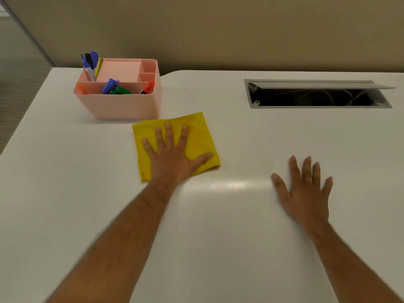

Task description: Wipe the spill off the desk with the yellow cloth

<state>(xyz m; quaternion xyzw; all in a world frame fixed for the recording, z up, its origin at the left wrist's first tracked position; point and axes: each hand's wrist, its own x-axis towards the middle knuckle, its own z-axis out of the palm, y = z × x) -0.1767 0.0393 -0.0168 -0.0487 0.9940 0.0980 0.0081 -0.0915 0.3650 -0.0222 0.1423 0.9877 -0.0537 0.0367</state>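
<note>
A folded yellow cloth (197, 136) lies flat on the white desk (65, 171), just in front of a pink organiser. My left hand (172, 154) presses down on the cloth with the palm flat and the fingers spread. My right hand (306, 189) rests flat on the bare desk to the right, fingers apart, holding nothing. I can make out no liquid on the desk; only a glossy light reflection (229, 184) shows between my hands. Whatever lies under the cloth is hidden.
A pink desk organiser (122, 103) with several coloured markers stands at the back left, close behind the cloth. An open cable hatch (317, 97) with a raised grey lid is set in the desk at the back right. The desk's left edge runs diagonally.
</note>
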